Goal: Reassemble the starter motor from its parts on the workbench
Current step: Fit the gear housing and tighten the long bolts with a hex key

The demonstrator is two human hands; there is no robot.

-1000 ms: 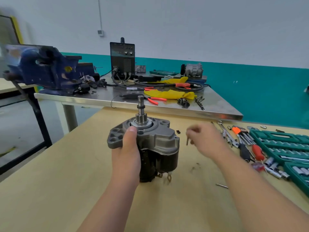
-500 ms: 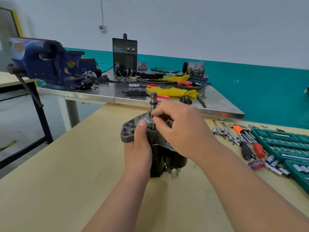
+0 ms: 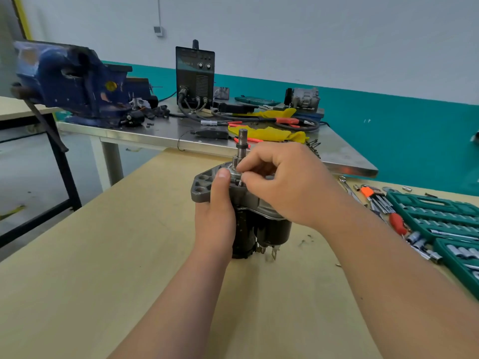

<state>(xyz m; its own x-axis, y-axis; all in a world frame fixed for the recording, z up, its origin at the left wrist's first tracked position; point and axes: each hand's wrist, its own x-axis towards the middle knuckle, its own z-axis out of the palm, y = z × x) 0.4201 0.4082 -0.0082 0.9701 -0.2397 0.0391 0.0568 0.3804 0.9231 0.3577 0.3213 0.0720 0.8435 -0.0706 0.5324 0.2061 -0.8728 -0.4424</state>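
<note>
Workbench (image 3: 90,268): broad, flat top of pale tan wood, matt and smooth; it carries the starter motor (image 3: 272,229) near its middle
Steel table (image 3: 155,129): brushed metal top with a bright front edge, standing behind the starter motor
Vise (image 3: 72,81): heavy blue cast body with chipped paint, behind the starter motor and well to its left
Socket set (image 3: 438,216): green moulded plastic case with rows of chrome sockets, lying to the right of the starter motor
Black unit (image 3: 195,73): boxy, with knobs, a grille and cables at its foot, far behind the starter motor
Starter motor: stands on end between the two forearms, with a grey cast housing and holed flange on top, two black cylinders below and flat terminals near the base
Left hand (image 3: 216,221): grips the motor's left side, fingers round the body, thumb laid up on the housing rim
Right hand (image 3: 290,185): over the motor's top right, fingers curled, thumb and forefinger pinching a small metal part (image 3: 240,181)
Shaft (image 3: 242,143): stepped steel rod rising upright from the housing, just left of the right hand's fingertips
Small metal part: thin and shiny, at the housing top beside the shaft's foot; too small to name
</note>
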